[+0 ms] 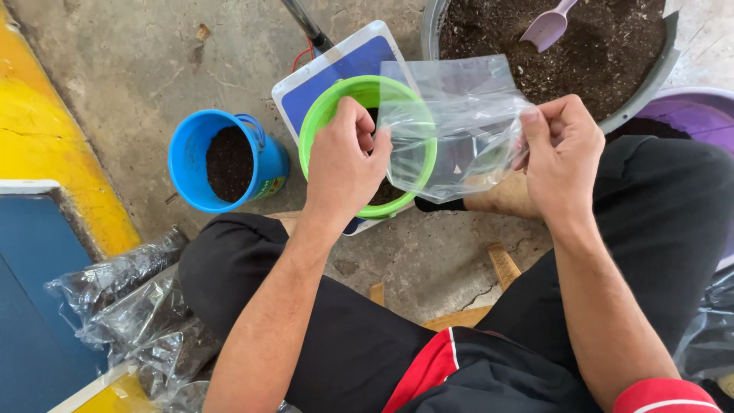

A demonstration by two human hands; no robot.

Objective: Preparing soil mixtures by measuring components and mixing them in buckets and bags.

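Note:
Both my hands hold a clear, empty plastic bag (pixel 459 122) by its lower edge. My left hand (pixel 344 164) pinches the bag's left corner and my right hand (pixel 562 157) pinches the right corner. The bag hangs over a green cup (pixel 325 115) that stands on a blue and white scale (pixel 344 65). The cup's inside is mostly hidden by my left hand and the bag.
A blue cup (pixel 191 160) with dark soil stands left of the scale. A grey tub (pixel 650 84) of soil with a lilac scoop (pixel 547 27) sits at top right, a purple basin (pixel 692 115) beside it. Soil-filled clear bags (pixel 130 306) lie at lower left by a yellow curb (pixel 46 122).

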